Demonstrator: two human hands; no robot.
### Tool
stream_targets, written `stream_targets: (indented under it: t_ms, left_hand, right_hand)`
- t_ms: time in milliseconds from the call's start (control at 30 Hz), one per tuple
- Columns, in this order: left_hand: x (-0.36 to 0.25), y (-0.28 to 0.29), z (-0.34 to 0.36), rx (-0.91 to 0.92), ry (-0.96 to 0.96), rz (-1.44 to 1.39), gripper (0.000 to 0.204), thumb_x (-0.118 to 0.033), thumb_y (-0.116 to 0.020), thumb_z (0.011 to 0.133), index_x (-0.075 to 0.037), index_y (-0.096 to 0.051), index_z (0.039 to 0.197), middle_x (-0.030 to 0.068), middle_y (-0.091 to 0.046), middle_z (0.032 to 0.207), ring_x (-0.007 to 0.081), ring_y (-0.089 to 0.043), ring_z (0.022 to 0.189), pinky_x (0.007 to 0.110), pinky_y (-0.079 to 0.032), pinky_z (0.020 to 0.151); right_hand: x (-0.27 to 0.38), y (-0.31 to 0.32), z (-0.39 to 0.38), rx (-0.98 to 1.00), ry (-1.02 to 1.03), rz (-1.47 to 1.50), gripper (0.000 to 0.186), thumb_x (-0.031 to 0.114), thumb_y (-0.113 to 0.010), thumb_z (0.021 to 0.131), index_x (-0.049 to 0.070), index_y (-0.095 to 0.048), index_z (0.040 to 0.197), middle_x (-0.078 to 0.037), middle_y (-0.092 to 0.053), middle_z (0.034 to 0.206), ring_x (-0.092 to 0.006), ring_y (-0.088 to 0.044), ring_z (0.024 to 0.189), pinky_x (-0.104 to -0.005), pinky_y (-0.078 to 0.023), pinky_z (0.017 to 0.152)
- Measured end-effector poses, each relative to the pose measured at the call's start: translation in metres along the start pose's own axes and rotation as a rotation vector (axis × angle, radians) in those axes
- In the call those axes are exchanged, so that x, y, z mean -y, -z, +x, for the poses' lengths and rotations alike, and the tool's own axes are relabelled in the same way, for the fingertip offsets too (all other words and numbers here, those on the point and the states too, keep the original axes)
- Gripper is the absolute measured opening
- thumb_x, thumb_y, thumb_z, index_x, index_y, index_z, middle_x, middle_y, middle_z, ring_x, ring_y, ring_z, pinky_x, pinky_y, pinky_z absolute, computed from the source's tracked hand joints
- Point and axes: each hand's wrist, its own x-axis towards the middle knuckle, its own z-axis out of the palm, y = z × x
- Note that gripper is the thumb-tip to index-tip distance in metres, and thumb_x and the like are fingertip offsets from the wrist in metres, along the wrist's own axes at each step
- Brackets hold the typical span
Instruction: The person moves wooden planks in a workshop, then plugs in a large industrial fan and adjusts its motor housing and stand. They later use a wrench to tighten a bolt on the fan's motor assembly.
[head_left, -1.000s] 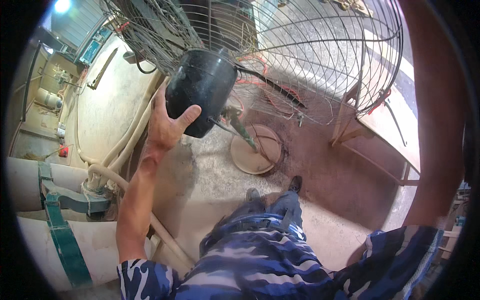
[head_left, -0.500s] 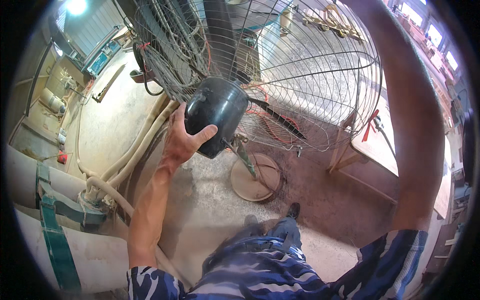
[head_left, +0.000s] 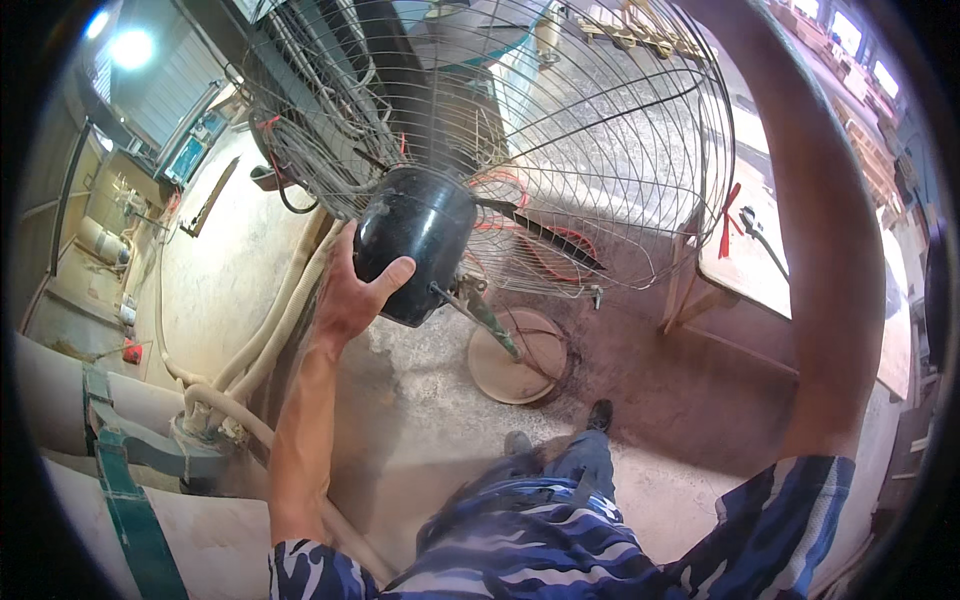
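A big standing fan fills the upper middle of the head view, with a wire cage (head_left: 640,140) and a black motor housing (head_left: 425,235). My left hand (head_left: 350,290) grips the left side of the housing, thumb lying across its near face. One dark fan blade (head_left: 550,238) shows through the wires. Below the motor, a green-grey pole (head_left: 492,327) runs down to a round, dusty base (head_left: 490,370) on the floor. My right forearm (head_left: 825,220) reaches up along the cage's right side; the hand itself is beyond the top edge.
Thick pale hoses (head_left: 275,320) and large white pipes with a green bracket (head_left: 135,520) lie at the left. A wooden workbench (head_left: 740,280) with a red ribbon (head_left: 730,222) stands at the right. A red cable (head_left: 565,255) is seen behind the cage.
The fan's motor and cage have shifted slightly left in view, with my left hand still on the housing. My right wrist has slid left along the top edge.
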Motion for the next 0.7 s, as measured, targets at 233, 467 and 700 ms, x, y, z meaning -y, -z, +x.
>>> stream_targets:
  t_ms: [233,467,700]
  left_hand:
    - [-0.005,-0.006,-0.01,-0.066,-0.061,0.137,0.101,-0.061,-0.072,0.074,0.003,-0.035,0.141,0.0269,-0.042,0.135,0.036,-0.044,0.126,0.043,-0.035,0.106]
    - [-0.022,-0.013,-0.019,-0.11,0.046,0.288,0.103,-0.058,-0.073,0.075,0.006,-0.03,0.143,0.0276,-0.036,0.141,0.0379,-0.037,0.132,0.045,-0.031,0.11]
    - [-0.04,-0.027,-0.028,-0.181,0.118,0.411,0.098,-0.054,-0.072,0.077,0.007,-0.03,0.142,0.0273,-0.037,0.141,0.0379,-0.038,0.131,0.044,-0.033,0.109]
  right_hand:
    - [-0.163,0.05,-0.092,-0.216,-0.124,-0.134,0.059,0.055,-0.049,0.095,0.01,-0.054,0.133,-0.011,-0.059,0.131,-0.0229,-0.054,0.122,-0.0351,-0.037,0.105]
    - [-0.381,0.072,-0.316,-0.085,-0.663,-0.269,0.054,0.04,-0.061,0.094,-0.004,-0.054,0.124,-0.019,-0.063,0.117,-0.0268,-0.06,0.108,-0.0354,-0.045,0.094]
    - [-0.513,0.059,-0.473,0.171,-0.76,-0.594,0.057,0.027,-0.059,0.091,-0.006,-0.043,0.134,-0.026,-0.05,0.132,-0.0401,-0.048,0.123,-0.0432,-0.038,0.104]
